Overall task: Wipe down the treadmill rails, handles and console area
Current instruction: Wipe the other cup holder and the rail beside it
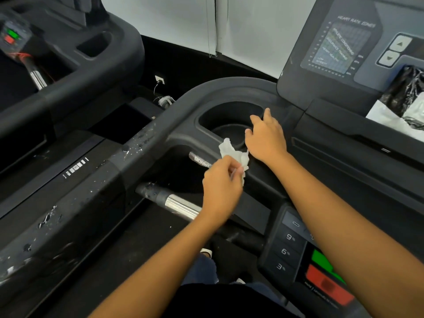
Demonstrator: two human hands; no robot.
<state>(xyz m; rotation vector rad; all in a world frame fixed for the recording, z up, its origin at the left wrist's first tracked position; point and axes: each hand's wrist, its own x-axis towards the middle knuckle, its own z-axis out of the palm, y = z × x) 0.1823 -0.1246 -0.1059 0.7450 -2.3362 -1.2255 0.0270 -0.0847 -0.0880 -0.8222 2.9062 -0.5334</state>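
Left hand (221, 180) pinches a wipe (234, 154) just beside the cup holder (220, 115). Right hand (266, 136), fingers relaxed, rests on its rim.

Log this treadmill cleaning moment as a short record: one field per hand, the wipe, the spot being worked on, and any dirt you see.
left hand: pinches the wipe in its fingers
wipe: white, crumpled, held just below the cup holder
right hand: open, fingers spread over the cup holder's right edge
cup holder: dark recess in the console deck
side rail: black, flecked with white specks
console panel: heart rate zones chart showing
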